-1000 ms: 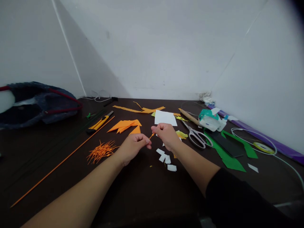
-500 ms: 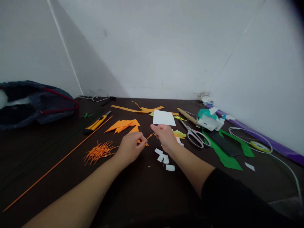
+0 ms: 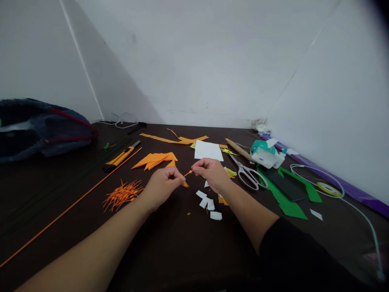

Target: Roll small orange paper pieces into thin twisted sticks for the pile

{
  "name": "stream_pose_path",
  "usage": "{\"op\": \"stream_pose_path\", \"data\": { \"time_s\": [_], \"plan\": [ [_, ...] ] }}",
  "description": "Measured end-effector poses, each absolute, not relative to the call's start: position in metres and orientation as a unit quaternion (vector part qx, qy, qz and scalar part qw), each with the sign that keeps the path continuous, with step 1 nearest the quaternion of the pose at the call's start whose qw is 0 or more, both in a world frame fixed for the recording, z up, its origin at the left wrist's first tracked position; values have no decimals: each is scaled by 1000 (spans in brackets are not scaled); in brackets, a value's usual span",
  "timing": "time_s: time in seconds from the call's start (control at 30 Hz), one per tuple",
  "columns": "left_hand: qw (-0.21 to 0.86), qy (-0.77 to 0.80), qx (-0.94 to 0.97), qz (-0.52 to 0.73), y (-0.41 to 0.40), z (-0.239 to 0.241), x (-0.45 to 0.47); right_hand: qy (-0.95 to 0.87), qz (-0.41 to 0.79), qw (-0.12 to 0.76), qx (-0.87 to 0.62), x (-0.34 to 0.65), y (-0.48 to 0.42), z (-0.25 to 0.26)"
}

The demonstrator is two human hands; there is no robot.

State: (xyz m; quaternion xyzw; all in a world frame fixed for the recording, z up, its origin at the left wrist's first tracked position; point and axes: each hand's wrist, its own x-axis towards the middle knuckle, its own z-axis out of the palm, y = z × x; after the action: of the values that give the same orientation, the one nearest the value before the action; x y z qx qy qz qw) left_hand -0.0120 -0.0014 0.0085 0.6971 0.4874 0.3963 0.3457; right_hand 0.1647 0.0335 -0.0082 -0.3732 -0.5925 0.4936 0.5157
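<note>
A thin orange paper sliver (image 3: 188,172) is stretched between my two hands above the dark table (image 3: 170,251). My left hand (image 3: 161,186) pinches its near end with fingers curled. My right hand (image 3: 211,173) pinches the far end between thumb and forefinger. A pile of similar orange slivers (image 3: 121,194) lies left of my left hand. Small white paper scraps (image 3: 208,202) lie just below my right hand. Folded orange paper pieces (image 3: 156,159) rest behind my left hand.
Scissors (image 3: 248,175), a white sheet (image 3: 208,151), green paper cut-outs (image 3: 288,202), a white and teal dispenser (image 3: 263,153) and a white cable (image 3: 349,194) lie to the right. A yellow utility knife (image 3: 121,156), a long orange stick (image 3: 69,207) and a dark bag (image 3: 39,129) are to the left.
Both hands have shifted slightly left and down while keeping their pinch on the orange sliver. The view has tilted a little, so the table items sit slightly lower and further left.
</note>
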Motion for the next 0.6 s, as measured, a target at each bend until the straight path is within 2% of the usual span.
{"op": "stream_pose_path", "data": {
  "time_s": [0.13, 0.33, 0.47, 0.6],
  "plan": [
    [360, 482, 699, 388, -1, 10, -13, -610, 466, 500, -400, 166, 32, -5],
    [490, 411, 652, 407, -2, 10, -7, -614, 438, 517, -404, 163, 28, -2],
    [450, 425, 654, 435, -2, 7, -1, -631, 411, 518, -406, 161, 27, -3],
    [379, 451, 679, 438, -1, 4, -2, -669, 333, 485, -454, 158, 24, -2]
  ]
}}
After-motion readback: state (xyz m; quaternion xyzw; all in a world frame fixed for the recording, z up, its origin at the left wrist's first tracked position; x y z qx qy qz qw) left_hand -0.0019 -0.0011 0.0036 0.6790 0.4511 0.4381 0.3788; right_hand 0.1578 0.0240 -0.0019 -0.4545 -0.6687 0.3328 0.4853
